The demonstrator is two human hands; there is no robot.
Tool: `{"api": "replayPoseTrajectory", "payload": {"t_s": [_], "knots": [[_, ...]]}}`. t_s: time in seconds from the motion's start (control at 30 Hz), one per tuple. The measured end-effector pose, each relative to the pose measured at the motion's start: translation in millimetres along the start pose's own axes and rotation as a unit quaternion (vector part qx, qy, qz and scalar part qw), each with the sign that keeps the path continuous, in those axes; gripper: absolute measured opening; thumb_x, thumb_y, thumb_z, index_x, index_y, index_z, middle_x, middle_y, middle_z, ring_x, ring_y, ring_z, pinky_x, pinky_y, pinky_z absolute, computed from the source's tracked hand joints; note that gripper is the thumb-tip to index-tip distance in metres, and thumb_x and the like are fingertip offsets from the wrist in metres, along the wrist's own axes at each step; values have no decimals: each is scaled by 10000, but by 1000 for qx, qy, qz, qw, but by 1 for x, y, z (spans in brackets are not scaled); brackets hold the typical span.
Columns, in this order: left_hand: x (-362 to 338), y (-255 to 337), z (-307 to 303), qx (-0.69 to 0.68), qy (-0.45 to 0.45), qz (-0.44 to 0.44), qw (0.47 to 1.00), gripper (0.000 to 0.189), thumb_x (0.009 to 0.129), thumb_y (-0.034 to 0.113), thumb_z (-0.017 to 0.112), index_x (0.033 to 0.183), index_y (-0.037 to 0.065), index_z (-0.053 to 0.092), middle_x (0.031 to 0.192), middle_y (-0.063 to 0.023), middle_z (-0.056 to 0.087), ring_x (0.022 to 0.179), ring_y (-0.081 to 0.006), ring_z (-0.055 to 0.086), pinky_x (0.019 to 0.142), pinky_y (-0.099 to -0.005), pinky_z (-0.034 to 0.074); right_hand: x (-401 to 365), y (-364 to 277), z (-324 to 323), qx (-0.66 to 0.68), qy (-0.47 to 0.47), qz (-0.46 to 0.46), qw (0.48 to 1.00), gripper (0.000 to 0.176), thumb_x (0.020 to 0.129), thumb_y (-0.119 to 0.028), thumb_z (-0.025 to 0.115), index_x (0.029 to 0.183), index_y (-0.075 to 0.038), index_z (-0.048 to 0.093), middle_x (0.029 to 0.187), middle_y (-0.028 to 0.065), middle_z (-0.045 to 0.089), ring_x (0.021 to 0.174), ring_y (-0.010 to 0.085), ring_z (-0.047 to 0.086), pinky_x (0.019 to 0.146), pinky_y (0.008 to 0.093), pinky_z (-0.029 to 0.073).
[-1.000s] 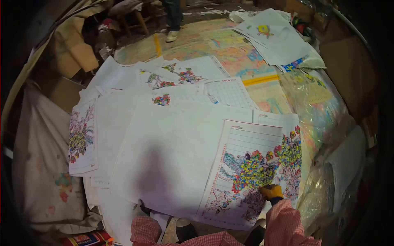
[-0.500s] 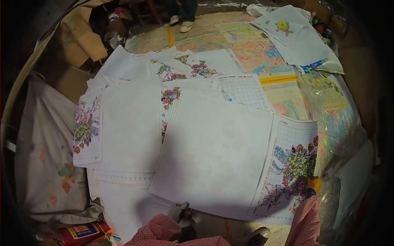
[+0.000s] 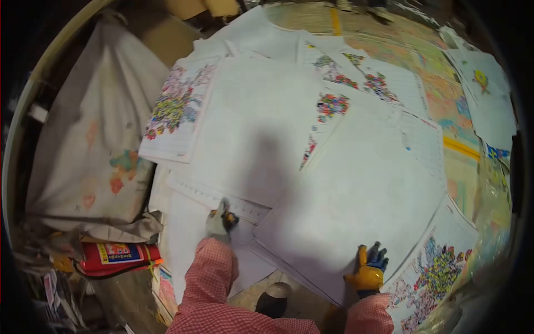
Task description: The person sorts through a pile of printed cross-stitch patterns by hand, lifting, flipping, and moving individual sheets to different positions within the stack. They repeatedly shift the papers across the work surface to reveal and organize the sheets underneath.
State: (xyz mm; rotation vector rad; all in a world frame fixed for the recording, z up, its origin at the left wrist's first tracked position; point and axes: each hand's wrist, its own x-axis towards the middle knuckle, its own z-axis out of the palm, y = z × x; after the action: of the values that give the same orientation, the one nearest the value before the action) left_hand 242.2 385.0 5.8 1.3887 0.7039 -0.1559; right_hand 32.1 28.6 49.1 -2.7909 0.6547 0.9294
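My right hand (image 3: 368,270), in a yellow and dark blue glove, rests with fingers spread near the front right corner of a large sheet of paper (image 3: 356,189), blank side up. Beside it, to the right, lies a printed sheet (image 3: 439,273) with a grid and colourful flowers. My left hand (image 3: 220,220), in a grey glove with dark fingers, is over the ruled margin of another sheet (image 3: 245,210). Its fingers look curled; what they hold, if anything, is too small to make out. Left of centre spreads a second blank-backed sheet (image 3: 250,106).
More flower-printed sheets lie at the left (image 3: 178,111) and back (image 3: 378,83). A red package (image 3: 117,256) sits at the lower left below a stained grey cloth (image 3: 83,128). Paper with a yellow drawing (image 3: 481,80) and clear plastic (image 3: 495,183) are at the right. A person's shoe shows at the top.
My view has swung left, so the papers sit further right. My left hand has moved forward onto the sheets at left. My right hand has left the flower print for the blank sheet.
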Motion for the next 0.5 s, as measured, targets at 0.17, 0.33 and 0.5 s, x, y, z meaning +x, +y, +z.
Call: {"api": "replayPoseTrajectory", "payload": {"t_s": [0.17, 0.33, 0.5], "knots": [[-21, 29, 22, -55, 163, 11, 985, 263, 760, 175, 657, 897, 10, 503, 659, -60, 534, 513, -154, 517, 445, -265, 452, 0, -2, 5, 22, 3, 7, 1000, 1061, 487, -437, 774, 1352, -161, 227, 1404, 247, 71, 1283, 436, 112, 1024, 509, 168], [9, 76, 8, 195, 186, 342, 900, 435, 709, 169, 669, 1073, 20, 481, 950, -126, 542, 810, -221, 561, 704, -306, 462, 2, -3, 12, -44, -9, 18, 999, 1091, 508, -540, 734, 1369, -154, 187, 1418, 217, 57, 1298, 399, 115, 1034, 486, 169], [61, 109, 15, 573, 262, 341, 698, 618, 647, 224, 688, 1182, 36, 443, 1145, -162, 455, 1058, -315, 463, 900, -371, 365, 4, -11, 3, -70, -34, 41, 996, 1078, 513, -532, 734, 1368, -153, 198, 1417, 221, 63, 1292, 401, 131, 1032, 473, 182]]}}
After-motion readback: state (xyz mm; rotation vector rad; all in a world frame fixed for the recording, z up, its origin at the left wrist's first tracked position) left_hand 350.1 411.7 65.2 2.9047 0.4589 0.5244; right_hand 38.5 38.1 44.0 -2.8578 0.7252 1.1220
